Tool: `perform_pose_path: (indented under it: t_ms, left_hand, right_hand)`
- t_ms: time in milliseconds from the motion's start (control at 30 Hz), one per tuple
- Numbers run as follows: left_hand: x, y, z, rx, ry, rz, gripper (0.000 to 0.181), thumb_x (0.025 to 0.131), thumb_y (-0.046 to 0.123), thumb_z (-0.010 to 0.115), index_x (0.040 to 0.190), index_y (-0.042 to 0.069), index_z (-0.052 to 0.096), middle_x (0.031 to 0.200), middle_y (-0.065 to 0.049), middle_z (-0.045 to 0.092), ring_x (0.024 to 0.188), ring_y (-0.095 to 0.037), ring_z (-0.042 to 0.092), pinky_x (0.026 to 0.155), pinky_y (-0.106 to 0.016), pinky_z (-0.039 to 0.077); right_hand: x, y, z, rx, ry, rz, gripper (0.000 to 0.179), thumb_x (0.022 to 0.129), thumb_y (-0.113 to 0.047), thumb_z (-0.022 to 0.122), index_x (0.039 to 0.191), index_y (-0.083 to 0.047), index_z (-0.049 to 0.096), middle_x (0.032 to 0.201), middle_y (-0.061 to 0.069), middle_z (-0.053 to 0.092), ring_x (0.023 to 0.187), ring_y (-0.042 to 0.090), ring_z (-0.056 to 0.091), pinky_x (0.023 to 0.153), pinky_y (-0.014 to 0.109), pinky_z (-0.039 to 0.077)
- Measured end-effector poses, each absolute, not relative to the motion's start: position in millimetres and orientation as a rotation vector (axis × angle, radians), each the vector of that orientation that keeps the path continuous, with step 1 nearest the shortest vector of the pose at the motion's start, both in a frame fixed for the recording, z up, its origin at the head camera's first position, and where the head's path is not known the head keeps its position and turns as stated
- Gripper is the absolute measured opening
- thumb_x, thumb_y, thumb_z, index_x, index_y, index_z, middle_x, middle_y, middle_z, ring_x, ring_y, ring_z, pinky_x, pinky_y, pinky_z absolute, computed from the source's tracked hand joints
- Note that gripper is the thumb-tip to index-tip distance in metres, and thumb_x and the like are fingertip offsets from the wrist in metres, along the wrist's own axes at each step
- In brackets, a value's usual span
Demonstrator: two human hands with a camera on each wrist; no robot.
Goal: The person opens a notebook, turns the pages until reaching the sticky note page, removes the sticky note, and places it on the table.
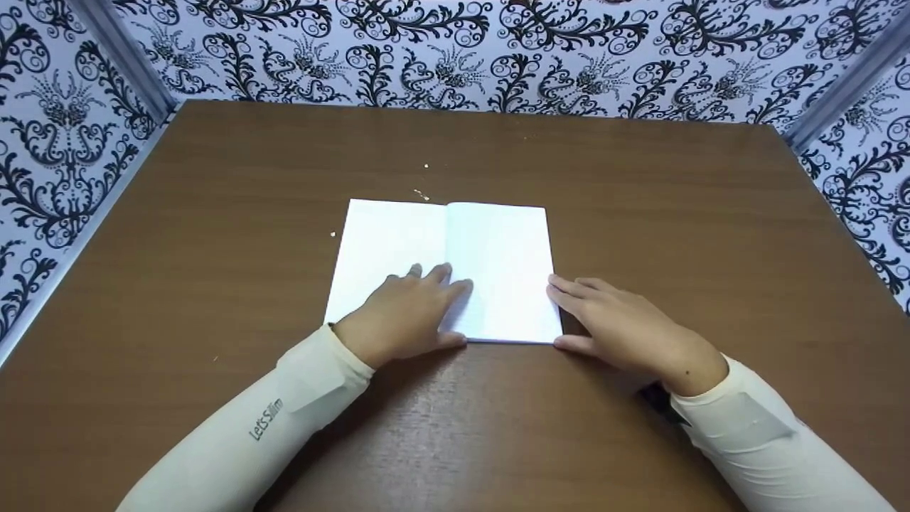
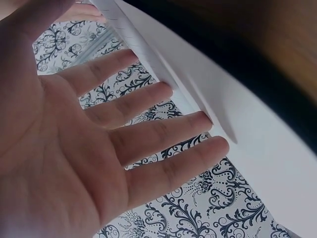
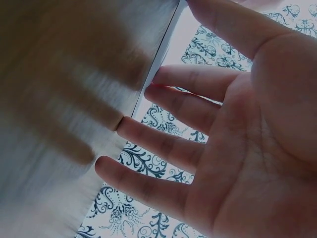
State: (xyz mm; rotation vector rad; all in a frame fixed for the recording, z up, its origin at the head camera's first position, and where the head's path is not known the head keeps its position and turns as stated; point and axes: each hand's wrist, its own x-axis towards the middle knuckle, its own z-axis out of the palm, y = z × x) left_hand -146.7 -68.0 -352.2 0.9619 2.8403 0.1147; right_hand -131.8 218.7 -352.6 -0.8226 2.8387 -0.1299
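An opened notebook [image 1: 508, 270] with pale pages lies flat on the brown table in the head view. My left hand [image 1: 409, 313] rests across the lower left page near the centre fold, its thumb at the bottom edge. In the left wrist view, the straight, spread fingers [image 2: 163, 134] of that hand touch the white page [image 2: 267, 148] with their tips. My right hand [image 1: 625, 323] lies at the notebook's right edge, fingertips and thumb touching it. The right wrist view shows this hand's extended fingers [image 3: 158, 139], some at the notebook's edge and others on the tabletop.
Small white scraps [image 1: 421, 194] lie on the wooden table [image 1: 249, 284] beyond the notebook, with another tiny bit [image 1: 333, 234] left of it. Walls with a black-and-white scroll pattern [image 1: 426, 57] stand behind the table and along both sides.
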Motion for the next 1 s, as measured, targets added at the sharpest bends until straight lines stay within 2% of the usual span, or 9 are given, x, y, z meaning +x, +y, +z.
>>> perform_pose_path:
  t_ms: [200, 800, 1000]
  left_hand:
    - [-148.2, -69.6, -351.0, 0.995, 2.848, 0.120, 0.069, 0.088, 0.048, 0.072, 0.143, 0.012, 0.051, 0.137, -0.017, 0.057, 0.113, -0.041, 0.063, 0.086, -0.056, 0.055]
    - [-150.0, -73.1, -344.6, 0.967, 2.791, 0.156, 0.069, 0.090, 0.045, 0.070, 0.146, 0.012, 0.049, 0.146, -0.017, 0.053, 0.127, -0.039, 0.057, 0.101, -0.053, 0.049]
    - [-146.8, -70.2, -346.0, 0.944, 2.802, 0.153, 0.072, 0.088, 0.046, 0.072, 0.148, 0.013, 0.047, 0.148, -0.018, 0.050, 0.128, -0.044, 0.055, 0.099, -0.059, 0.048]
  right_hand:
    - [-132.0, 219.4, -352.1, -0.826, 2.834, -0.145, 0.069, 0.093, -0.035, 0.069, 0.149, -0.003, 0.044, 0.156, 0.013, 0.043, 0.138, 0.041, 0.046, 0.104, 0.058, 0.044]
    - [-132.4, 220.1, -351.9, -0.829, 2.828, -0.146, 0.068, 0.094, -0.035, 0.068, 0.149, -0.004, 0.044, 0.157, 0.012, 0.042, 0.139, 0.041, 0.045, 0.103, 0.058, 0.045]
    - [-132.0, 219.9, -352.3, -0.819, 2.824, -0.149, 0.068, 0.094, -0.036, 0.068, 0.150, -0.005, 0.044, 0.158, 0.012, 0.041, 0.139, 0.041, 0.044, 0.104, 0.058, 0.044]
